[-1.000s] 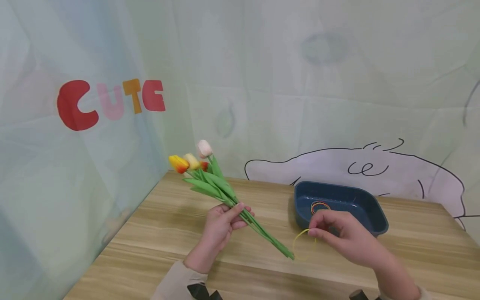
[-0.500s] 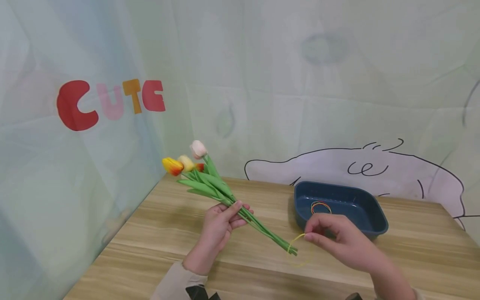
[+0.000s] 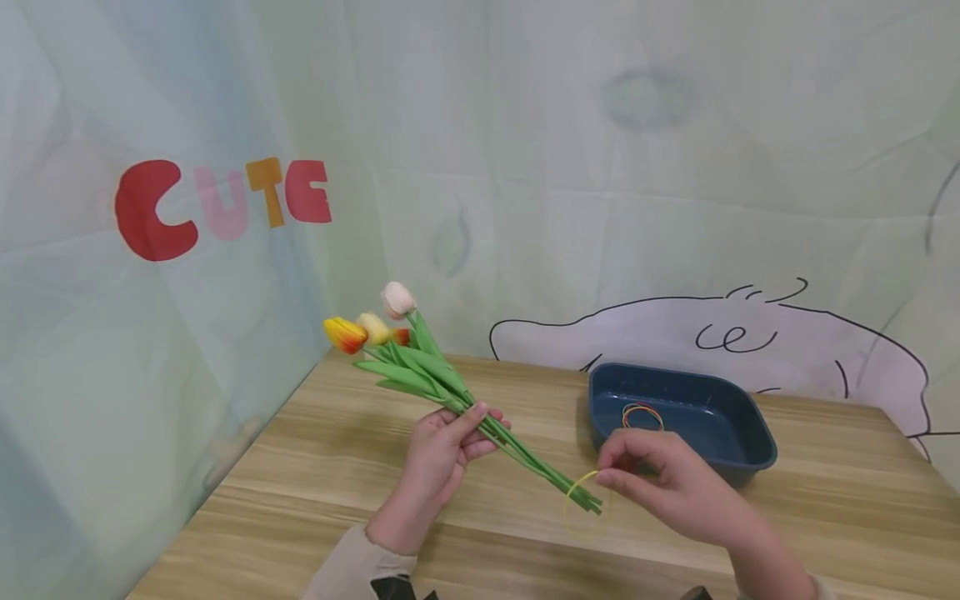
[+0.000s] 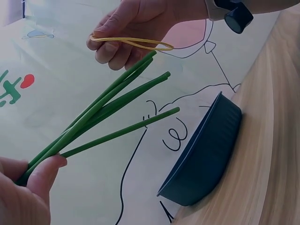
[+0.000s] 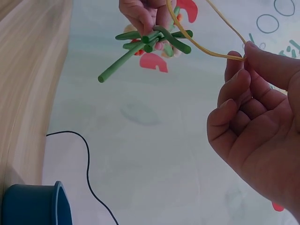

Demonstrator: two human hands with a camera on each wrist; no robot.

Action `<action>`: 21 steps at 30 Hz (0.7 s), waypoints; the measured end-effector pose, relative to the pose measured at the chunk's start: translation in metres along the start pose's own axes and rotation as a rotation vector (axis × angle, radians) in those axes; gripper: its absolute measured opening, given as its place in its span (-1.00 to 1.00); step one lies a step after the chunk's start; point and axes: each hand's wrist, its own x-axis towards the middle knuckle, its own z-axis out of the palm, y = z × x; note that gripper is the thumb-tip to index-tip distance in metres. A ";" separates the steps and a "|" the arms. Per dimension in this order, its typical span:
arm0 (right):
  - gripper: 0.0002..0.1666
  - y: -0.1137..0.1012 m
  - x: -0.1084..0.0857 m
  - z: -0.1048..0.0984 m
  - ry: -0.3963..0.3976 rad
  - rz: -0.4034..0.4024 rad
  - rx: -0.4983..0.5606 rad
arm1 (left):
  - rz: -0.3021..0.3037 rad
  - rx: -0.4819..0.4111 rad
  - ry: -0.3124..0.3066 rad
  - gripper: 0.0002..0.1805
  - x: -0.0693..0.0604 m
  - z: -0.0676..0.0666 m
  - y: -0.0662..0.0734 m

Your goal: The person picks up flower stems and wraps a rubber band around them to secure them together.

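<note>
In the head view the left hand (image 3: 442, 458) grips a bunch of tulips by the green stems (image 3: 525, 457), blossoms (image 3: 347, 334) up and to the left, stem ends down and to the right. Thumb and forefinger of the right hand (image 3: 678, 492) pinch a thin yellow rubber band (image 3: 567, 502), which hangs as a loop by the stem ends. The left wrist view shows the band (image 4: 136, 42) close to the stem tips (image 4: 152, 56); in the right wrist view the band (image 5: 201, 47) is right of the stems (image 5: 122, 63). Whether it encircles any stem, I cannot tell.
A dark blue basin (image 3: 705, 421) stands on the wooden table (image 3: 322, 467) behind the right hand, with several coloured rubber bands (image 3: 642, 414) inside. Printed cloth (image 3: 525, 208) hangs behind the table and along its left side.
The right hand has moved left and slightly down, bringing the yellow band to the stem ends. The left hand has barely moved, while the blossoms have shifted a little left.
</note>
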 end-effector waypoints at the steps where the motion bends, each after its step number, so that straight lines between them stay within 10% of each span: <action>1: -0.73 0.000 0.000 0.001 -0.002 -0.004 0.006 | -0.001 -0.002 0.001 -0.86 0.000 0.000 0.000; 21: -0.80 0.005 0.007 0.012 -0.024 0.030 0.036 | -0.029 -0.034 -0.022 -0.88 -0.003 0.004 -0.001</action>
